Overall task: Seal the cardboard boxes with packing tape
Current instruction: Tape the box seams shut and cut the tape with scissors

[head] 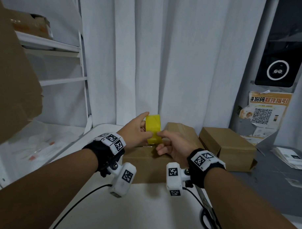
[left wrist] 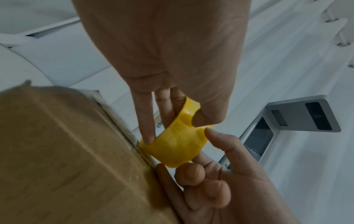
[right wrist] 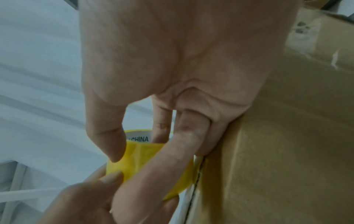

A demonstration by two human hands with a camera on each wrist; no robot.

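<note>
Centrally, tape roll, closed box

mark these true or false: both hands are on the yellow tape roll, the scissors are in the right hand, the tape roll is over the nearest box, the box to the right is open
1. Both the left hand and right hand are on the yellow tape roll. True.
2. The scissors are in the right hand. False: they lie on the table.
3. The tape roll is over the nearest box. True.
4. The box to the right is open. False: its flaps are closed.
</note>
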